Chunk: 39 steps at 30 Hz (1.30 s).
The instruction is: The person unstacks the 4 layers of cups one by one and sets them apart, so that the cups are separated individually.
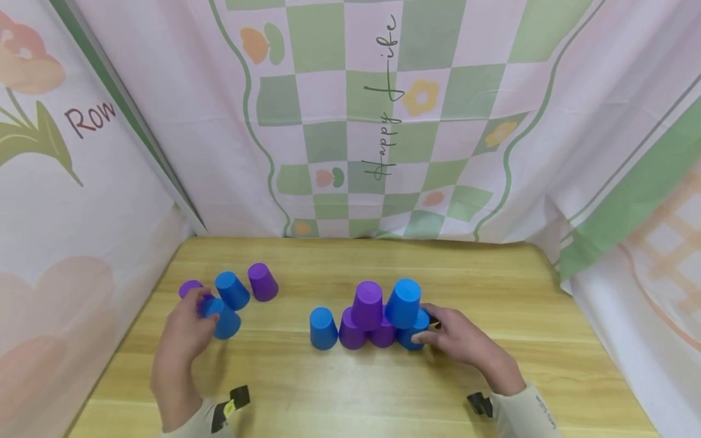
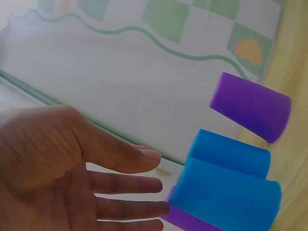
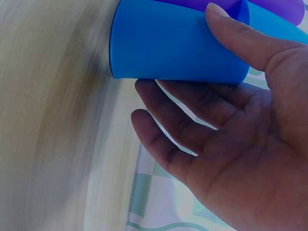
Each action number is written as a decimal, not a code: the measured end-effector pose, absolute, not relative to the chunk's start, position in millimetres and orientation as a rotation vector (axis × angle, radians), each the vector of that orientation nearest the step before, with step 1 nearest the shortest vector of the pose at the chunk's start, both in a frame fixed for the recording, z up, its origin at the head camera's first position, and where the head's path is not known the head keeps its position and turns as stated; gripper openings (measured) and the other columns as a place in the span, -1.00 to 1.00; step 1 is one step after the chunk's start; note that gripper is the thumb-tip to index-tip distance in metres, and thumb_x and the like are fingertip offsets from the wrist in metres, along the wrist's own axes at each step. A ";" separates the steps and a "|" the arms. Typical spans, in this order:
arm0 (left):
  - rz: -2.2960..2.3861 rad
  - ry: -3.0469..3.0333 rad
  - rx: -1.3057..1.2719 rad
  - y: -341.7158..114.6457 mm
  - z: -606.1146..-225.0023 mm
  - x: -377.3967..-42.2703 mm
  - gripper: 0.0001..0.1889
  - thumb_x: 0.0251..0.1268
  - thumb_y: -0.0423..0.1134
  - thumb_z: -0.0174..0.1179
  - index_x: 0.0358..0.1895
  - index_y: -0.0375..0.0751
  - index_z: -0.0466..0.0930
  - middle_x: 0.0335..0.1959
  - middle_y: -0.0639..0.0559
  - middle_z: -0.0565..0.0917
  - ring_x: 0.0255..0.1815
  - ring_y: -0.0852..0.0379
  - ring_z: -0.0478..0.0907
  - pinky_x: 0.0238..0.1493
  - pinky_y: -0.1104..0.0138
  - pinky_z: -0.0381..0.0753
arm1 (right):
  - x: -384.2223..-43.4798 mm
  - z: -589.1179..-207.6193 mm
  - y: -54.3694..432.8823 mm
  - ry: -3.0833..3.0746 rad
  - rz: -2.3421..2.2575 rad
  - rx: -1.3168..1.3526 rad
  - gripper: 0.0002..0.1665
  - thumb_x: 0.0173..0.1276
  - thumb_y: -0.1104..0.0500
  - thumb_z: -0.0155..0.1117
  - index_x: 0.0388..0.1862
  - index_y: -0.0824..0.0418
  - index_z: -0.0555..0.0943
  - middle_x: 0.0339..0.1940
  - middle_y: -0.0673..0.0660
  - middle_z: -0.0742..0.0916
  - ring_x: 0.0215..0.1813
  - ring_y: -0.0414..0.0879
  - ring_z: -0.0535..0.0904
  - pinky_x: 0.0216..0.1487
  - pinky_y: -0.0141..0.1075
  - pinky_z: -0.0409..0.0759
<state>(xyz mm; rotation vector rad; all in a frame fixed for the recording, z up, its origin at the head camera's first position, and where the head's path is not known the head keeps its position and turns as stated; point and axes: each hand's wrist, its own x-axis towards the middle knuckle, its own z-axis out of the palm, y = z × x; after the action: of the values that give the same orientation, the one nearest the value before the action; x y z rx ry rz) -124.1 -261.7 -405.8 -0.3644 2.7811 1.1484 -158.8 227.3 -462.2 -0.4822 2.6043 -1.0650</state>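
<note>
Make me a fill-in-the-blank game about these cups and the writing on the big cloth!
The lower cup that the right hand touches is coloured ____.
The upper purple cup stands beside an upper cup coloured ____.
The writing on the checked cloth says "Happy ____".

Missing words: blue; blue; Life.

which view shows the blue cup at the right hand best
The right wrist view: the lower blue cup appears large and close, with the right hand covering only part of it. The head view shows it smaller, partly hidden by the hand and the upper blue cup. The left wrist view misses it.
</note>
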 end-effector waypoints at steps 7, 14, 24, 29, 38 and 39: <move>1.139 2.851 -0.347 -256.4 -392.0 -115.0 -0.40 0.56 -0.35 0.08 0.55 -0.45 0.18 0.49 -0.58 0.33 0.50 -0.61 0.24 0.44 -0.41 0.32 | -159.5 -464.0 227.8 2.599 -1.069 -0.508 -0.48 0.43 -0.03 0.47 0.24 0.19 0.62 0.06 0.11 0.79 0.09 0.04 0.70 0.11 0.06 0.75; 1.146 2.884 -0.339 -251.7 -383.4 -109.5 -0.42 0.55 -0.34 0.11 0.54 -0.41 0.24 0.48 -0.54 0.37 0.50 -0.57 0.28 0.48 -0.39 0.30 | -159.3 -465.4 228.3 2.593 -1.068 -0.524 -0.47 0.43 -0.03 0.47 0.24 0.21 0.62 0.06 0.12 0.79 0.10 0.06 0.71 0.10 0.08 0.75; 1.282 2.940 -0.261 -237.1 -374.9 -106.5 -0.46 0.58 -0.31 0.14 0.53 -0.34 0.32 0.40 -0.47 0.48 0.42 -0.47 0.42 0.42 -0.30 0.43 | -158.1 -465.8 228.3 2.595 -1.072 -0.530 -0.47 0.44 -0.03 0.46 0.24 0.22 0.62 0.07 0.13 0.79 0.11 0.07 0.71 0.11 0.08 0.75; 1.491 3.009 -0.109 -214.6 -373.6 -112.6 -0.53 0.55 -0.35 0.20 0.45 -0.27 0.46 0.41 -0.33 0.55 0.30 -0.29 0.57 0.35 -0.11 0.58 | -158.0 -464.9 228.7 2.605 -1.067 -0.530 -0.49 0.44 -0.03 0.46 0.22 0.21 0.62 0.06 0.12 0.79 0.11 0.07 0.72 0.11 0.08 0.75; 1.780 3.032 0.400 -161.2 -379.4 -133.3 -0.56 0.38 -0.52 0.32 0.30 -0.26 0.60 0.19 -0.16 0.72 0.18 -0.09 0.69 0.18 0.31 0.72 | -158.7 -463.7 228.3 2.605 -1.070 -0.506 -0.49 0.43 -0.02 0.47 0.23 0.19 0.62 0.07 0.11 0.79 0.12 0.08 0.71 0.13 0.10 0.74; 1.770 3.022 0.444 -155.1 -379.9 -134.1 -0.55 0.39 -0.49 0.32 0.31 -0.24 0.59 0.21 -0.13 0.71 0.22 -0.07 0.67 0.22 0.27 0.72 | -158.7 -463.8 228.3 2.606 -1.070 -0.502 -0.49 0.43 -0.02 0.47 0.23 0.19 0.62 0.07 0.11 0.79 0.12 0.08 0.71 0.13 0.10 0.74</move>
<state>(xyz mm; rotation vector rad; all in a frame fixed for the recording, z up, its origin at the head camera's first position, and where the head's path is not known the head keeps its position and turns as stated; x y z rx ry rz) -134.1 -155.1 -379.9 0.4445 3.0221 1.7697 -158.7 228.3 -463.8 -0.5019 2.6058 -1.0697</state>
